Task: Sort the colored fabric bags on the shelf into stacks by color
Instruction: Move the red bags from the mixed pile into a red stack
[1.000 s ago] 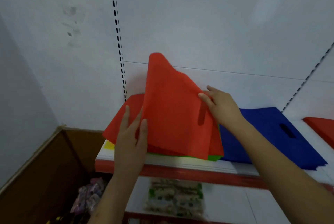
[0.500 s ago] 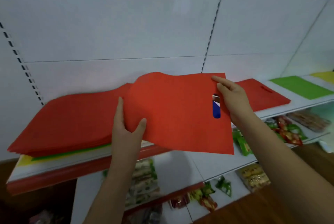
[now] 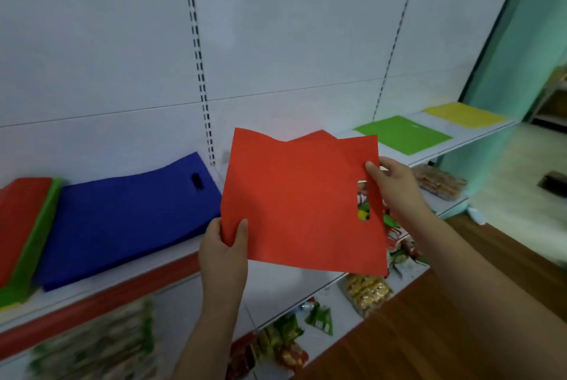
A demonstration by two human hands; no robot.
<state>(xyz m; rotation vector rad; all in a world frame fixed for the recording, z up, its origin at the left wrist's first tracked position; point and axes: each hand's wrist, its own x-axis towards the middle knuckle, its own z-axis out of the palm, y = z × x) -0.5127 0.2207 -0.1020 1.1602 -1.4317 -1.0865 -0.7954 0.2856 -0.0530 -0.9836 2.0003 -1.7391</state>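
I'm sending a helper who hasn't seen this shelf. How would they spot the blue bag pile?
Look at the long white shelf with the red front edge. The blue bag pile lies left of the red bag held in both hands, right of a mixed red and green stack. It is the only dark blue fabric there.

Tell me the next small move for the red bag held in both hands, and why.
Probably lower the red bag onto the red stack peeking out just behind it. The left hand and right hand hold it off the shelf; its neighbours are the blue stack and a green bag.
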